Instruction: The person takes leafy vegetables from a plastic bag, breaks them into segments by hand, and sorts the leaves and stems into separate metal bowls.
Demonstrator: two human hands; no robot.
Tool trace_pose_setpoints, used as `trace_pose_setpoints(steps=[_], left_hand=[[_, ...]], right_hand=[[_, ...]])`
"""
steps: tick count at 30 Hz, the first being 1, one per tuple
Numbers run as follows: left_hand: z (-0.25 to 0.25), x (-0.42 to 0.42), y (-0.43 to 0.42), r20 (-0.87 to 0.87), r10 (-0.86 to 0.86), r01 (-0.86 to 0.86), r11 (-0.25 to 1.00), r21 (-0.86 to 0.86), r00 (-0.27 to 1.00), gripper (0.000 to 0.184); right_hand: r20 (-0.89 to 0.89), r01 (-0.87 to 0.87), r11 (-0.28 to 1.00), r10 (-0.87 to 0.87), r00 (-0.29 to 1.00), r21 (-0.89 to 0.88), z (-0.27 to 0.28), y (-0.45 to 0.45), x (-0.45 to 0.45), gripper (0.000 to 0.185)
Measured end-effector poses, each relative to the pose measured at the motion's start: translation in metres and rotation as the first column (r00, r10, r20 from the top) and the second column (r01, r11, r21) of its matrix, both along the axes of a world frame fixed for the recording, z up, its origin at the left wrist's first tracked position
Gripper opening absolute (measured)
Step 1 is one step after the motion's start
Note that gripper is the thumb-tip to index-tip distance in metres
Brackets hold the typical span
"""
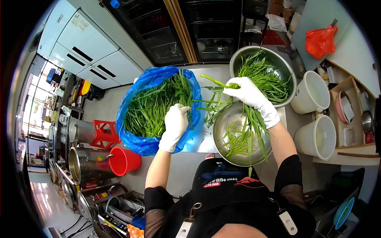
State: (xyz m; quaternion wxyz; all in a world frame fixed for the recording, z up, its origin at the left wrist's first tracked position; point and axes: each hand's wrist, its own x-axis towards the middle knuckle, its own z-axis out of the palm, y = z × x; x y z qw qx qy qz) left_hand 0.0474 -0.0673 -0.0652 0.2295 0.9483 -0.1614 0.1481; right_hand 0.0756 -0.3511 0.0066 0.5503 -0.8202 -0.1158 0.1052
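My right hand (248, 94), in a white glove, is closed around a bunch of water spinach (216, 81). Its stems point left, and long leaves hang down over a shallow steel bowl (219, 146) holding short cut stem pieces (237, 144). My left hand (175, 123), also gloved, is over the right part of a blue plastic bag (133, 143) full of water spinach (147, 109). Its fingers are pinched together at the greens, and what lies between them is hidden. Behind my right hand, a deeper steel bowl (235, 63) contains leafy sprigs (264, 77).
Bag and bowls stand on a pale metal table (200, 144). Two white buckets (317, 93) are at right, beside a wooden shelf (349, 148). To the left stand a red bucket (126, 160), a red stool (105, 134) and steel pots (85, 164). Glass-door cabinets (210, 27) are behind.
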Motion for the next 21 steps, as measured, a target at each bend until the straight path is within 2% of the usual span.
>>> trace_pose_setpoints(steps=[2,3,5,6,7,8,10,11,12,13,14,16,21], left_hand=[[0.009,0.002,-0.005,0.231,0.051,-0.071,0.995,0.077,0.972,0.016],[0.024,0.002,-0.01,0.249,0.011,-0.007,1.0,-0.019,0.969,0.025],[0.058,0.0,-0.021,0.472,-0.073,0.083,0.997,-0.001,0.879,0.037],[0.073,0.0,-0.024,0.464,-0.145,0.127,0.989,0.07,0.874,0.041],[0.08,0.002,-0.026,0.451,-0.218,0.172,0.975,0.14,0.866,0.046],[0.081,0.009,-0.027,0.465,-0.245,0.19,0.968,0.163,0.851,0.037],[0.068,0.013,-0.016,0.33,-0.221,0.198,0.975,0.101,0.918,0.03],[0.061,0.016,-0.01,0.262,-0.212,0.2,0.977,0.071,0.942,0.027],[0.056,0.02,-0.008,0.353,-0.186,0.205,0.979,-0.016,0.917,0.02],[0.052,0.022,0.0,0.346,-0.164,0.2,0.977,-0.071,0.924,0.02],[0.048,0.021,0.007,0.321,-0.13,0.183,0.973,-0.141,0.938,0.019],[0.046,0.02,0.015,0.289,-0.076,0.153,0.954,-0.256,0.954,0.017],[0.049,0.016,0.023,0.236,-0.039,0.101,0.962,-0.254,0.971,0.017]], right_hand=[[0.01,-0.039,0.999,0.04,0.999,-0.031,-0.005,-0.001,0.004,0.023],[0.014,-0.068,0.997,0.069,0.998,-0.041,-0.004,0.001,0.005,0.024],[0.014,-0.13,0.99,0.131,0.991,-0.059,-0.004,0.009,0.004,0.025],[0.041,-0.159,0.979,0.165,0.985,-0.126,0.001,0.014,0.002,0.027],[0.044,-0.178,0.978,0.184,0.982,-0.108,0.0,0.02,0.001,0.026],[0.047,-0.198,0.976,0.203,0.978,-0.09,-0.002,0.025,0.001,0.026],[0.023,-0.19,0.981,0.191,0.981,-0.038,0.0,0.032,-0.003,0.024],[0.041,-0.114,0.993,0.114,0.993,0.014,-0.002,0.031,-0.003,0.023],[0.056,-0.037,0.997,0.033,0.998,0.067,-0.006,0.028,-0.003,0.022],[0.065,0.037,0.992,-0.045,0.997,0.121,-0.009,0.025,-0.002,0.021],[0.094,0.075,0.993,-0.083,0.992,0.086,-0.011,0.019,-0.001,0.019],[0.112,0.082,0.989,-0.096,0.989,0.124,-0.018,0.012,-0.002,0.017],[0.233,0.074,0.996,-0.082,0.969,0.044,-0.028,0.031,-0.01,0.018]])
